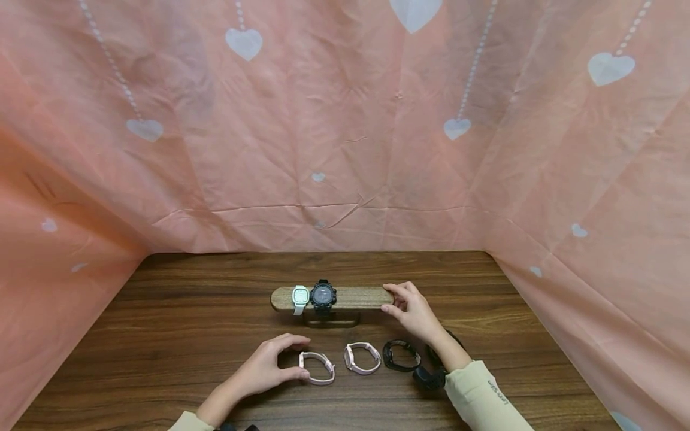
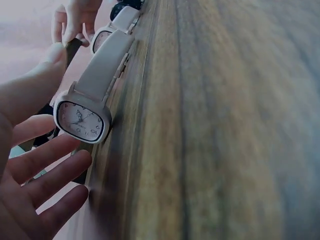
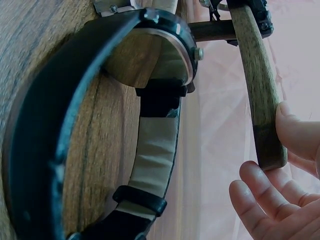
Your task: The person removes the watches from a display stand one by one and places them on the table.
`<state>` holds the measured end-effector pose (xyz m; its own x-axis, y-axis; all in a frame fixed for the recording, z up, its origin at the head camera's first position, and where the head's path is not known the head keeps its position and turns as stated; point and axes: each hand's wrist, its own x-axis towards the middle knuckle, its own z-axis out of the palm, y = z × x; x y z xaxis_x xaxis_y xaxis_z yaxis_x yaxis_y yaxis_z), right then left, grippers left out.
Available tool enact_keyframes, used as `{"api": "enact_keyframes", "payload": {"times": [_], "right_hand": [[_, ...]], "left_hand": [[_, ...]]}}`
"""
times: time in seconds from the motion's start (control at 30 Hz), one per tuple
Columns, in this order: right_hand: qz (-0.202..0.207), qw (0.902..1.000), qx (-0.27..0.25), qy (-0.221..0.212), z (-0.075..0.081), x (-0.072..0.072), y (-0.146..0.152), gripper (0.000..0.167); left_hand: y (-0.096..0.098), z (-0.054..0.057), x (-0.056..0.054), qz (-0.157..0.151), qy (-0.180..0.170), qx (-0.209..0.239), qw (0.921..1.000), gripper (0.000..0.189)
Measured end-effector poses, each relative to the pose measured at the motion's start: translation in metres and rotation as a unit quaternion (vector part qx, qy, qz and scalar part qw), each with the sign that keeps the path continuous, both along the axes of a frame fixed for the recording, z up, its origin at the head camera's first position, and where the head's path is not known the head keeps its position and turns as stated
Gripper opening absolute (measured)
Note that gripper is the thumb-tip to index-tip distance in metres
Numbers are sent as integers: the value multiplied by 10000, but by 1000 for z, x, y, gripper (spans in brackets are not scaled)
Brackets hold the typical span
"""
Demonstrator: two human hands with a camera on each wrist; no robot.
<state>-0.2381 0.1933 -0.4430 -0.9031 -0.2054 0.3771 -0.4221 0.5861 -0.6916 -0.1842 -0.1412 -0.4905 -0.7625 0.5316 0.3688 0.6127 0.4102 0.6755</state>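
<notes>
My right hand pinches the right end of a wooden watch stand between thumb and fingers; the right wrist view shows the thumb against the bar. A pale green-white watch and a black watch are strapped round the bar's left part. On the table, my left hand curves loosely beside a pale pink watch. Its square dial faces the spread fingers in the left wrist view. Whether they touch it, I cannot tell.
Right of that watch stand a second pale pink watch, a dark watch and a larger black watch, partly hidden by the right forearm. A pink curtain with white hearts encloses the wooden table.
</notes>
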Motion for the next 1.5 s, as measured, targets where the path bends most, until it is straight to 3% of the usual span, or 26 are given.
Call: {"api": "enact_keyframes", "payload": {"times": [0.2, 0.4, 0.57, 0.8, 0.9, 1.03, 1.23, 1.5], "right_hand": [[7, 10000, -24, -9, 0, 1, 0, 43], [12, 10000, -49, 9, 1, 2, 0, 43], [-2, 10000, -28, 31, 1, 2, 0, 43], [9, 10000, 14, 45, 1, 2, 0, 43], [6, 10000, 16, 39, 1, 2, 0, 43], [-9, 10000, 24, 42, 1, 2, 0, 43], [19, 9999, 57, 83, 1, 2, 0, 43], [52, 10000, 43, 58, 2, 2, 0, 43]], "left_hand": [[-2, 1, -3, 54, -88, 405, 9991, 51], [-4, 8, -4, 35, -26, 638, 9980, 46], [-3, 14, -2, 208, 108, 718, 9971, 40], [0, 40, 7, 540, 701, 887, 9921, 36], [0, 51, 9, 631, 753, 967, 9905, 34], [-1, 59, 8, 703, 753, 1093, 9887, 32], [0, 61, 3, 846, 996, 1298, 9829, 32], [-5, 46, -20, 1139, 1491, 1324, 9733, 34]]}}
